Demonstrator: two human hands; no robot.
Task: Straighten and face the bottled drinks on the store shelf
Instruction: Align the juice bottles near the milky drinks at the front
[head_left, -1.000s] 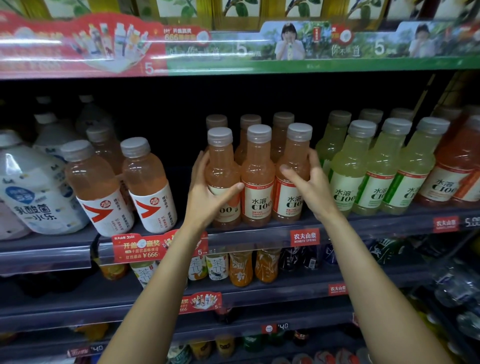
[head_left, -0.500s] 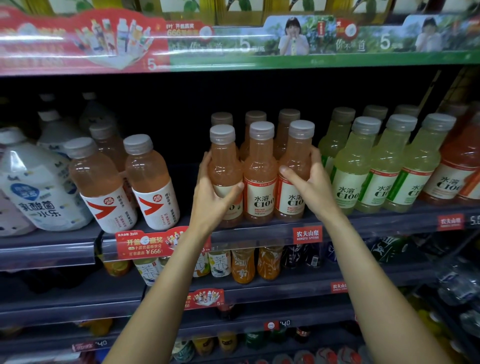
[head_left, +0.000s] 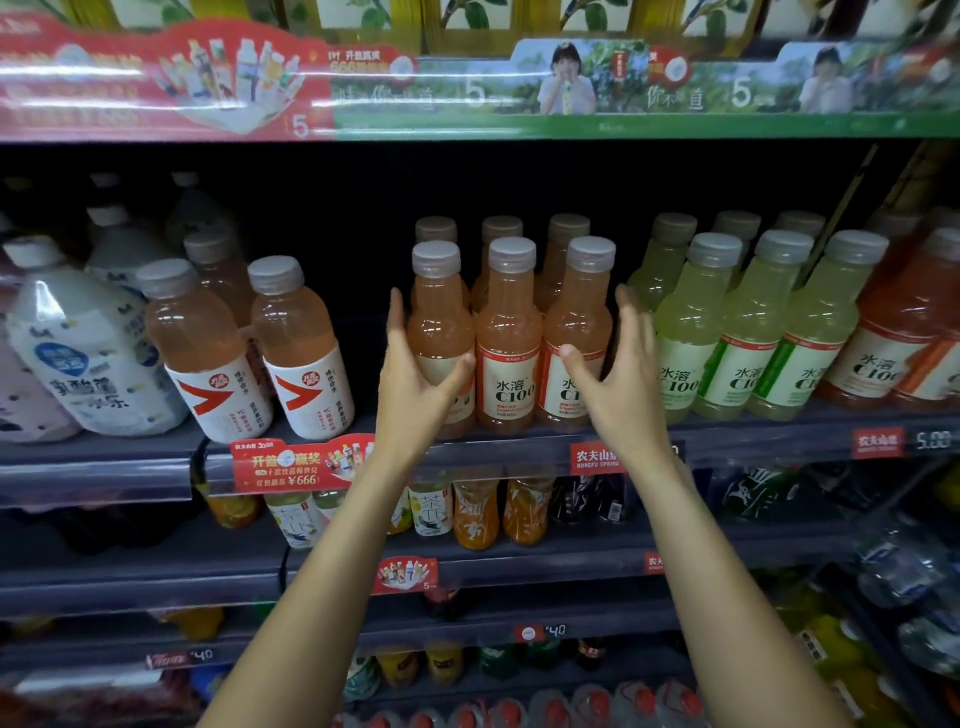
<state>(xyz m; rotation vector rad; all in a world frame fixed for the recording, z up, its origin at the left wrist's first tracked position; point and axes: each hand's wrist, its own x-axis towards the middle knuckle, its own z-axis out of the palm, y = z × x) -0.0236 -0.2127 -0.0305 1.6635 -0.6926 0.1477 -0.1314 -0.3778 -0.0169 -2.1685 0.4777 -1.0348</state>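
Note:
Three pink-orange C100 bottles stand in the front row at the middle of the shelf. My left hand grips the left bottle, fingers up its left side and thumb across its front. That bottle's label shows a mostly blank cream side. The middle bottle has its C100 label facing out. My right hand grips the right bottle, with the thumb on the label and the fingers between it and the green bottles. More pink-orange bottles stand behind.
Yellow-green C100 bottles crowd close on the right, with red-orange ones beyond. To the left stand two tilted bottles with red arrow labels and a large white jug. A dark gap lies left of my left hand. Lower shelves hold more drinks.
Both hands stay on the outer bottles of the trio. Only the view has shifted slightly.

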